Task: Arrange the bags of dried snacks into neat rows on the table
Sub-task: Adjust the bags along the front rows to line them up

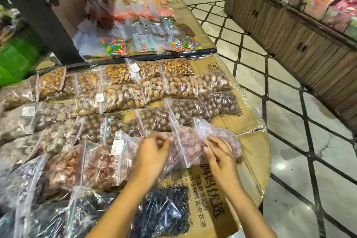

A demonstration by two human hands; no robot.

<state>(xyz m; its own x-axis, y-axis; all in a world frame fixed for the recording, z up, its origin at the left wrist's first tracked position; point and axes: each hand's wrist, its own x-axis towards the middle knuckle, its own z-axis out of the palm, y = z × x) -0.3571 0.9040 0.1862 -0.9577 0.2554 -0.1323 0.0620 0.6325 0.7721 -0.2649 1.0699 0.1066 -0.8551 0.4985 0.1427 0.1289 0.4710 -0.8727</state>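
Clear zip bags of nuts and dried fruit lie in rows on a cardboard-covered table [249, 145]. My left hand [152, 152] rests with curled fingers on a bag of reddish-brown snacks [188, 147] at the right end of a near row. My right hand [220, 152] pinches the plastic of a second pinkish bag [229, 137] lying beside it near the table's right edge. A bag of dark dried fruit [164, 210] lies below my forearms. Bags of brown nuts [119, 98] fill the rows farther back.
A raised shelf [204, 35] behind the table holds bags of coloured candy [116, 46]. A wooden display counter [289, 31] stands across the tiled aisle on the right. A dark post [44, 15] rises at the back left, with green crates beside it.
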